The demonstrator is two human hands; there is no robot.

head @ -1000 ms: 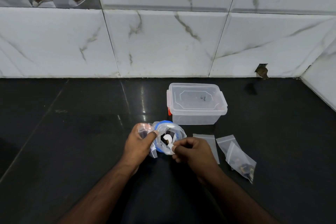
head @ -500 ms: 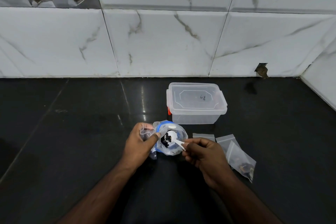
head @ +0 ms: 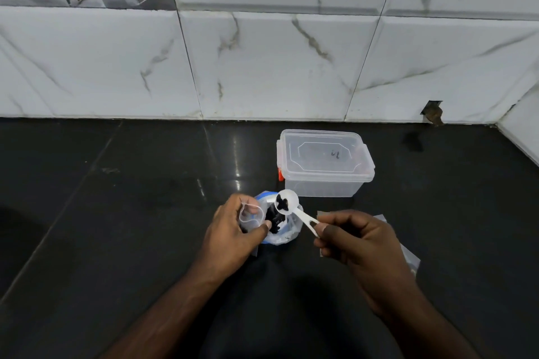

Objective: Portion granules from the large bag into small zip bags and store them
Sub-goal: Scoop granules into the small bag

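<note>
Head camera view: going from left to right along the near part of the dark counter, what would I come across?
Left hand holding a small zip bag → large bag of dark granules → white scoop → right hand → flat zip bags.

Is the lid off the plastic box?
No, the clear lid sits shut on top of the plastic box at the back of the counter.

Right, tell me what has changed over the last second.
The right hand has lifted the scoop out of the big bag, now carrying dark granules above its mouth. The left hand still holds the small bag open. The box has not moved.
</note>
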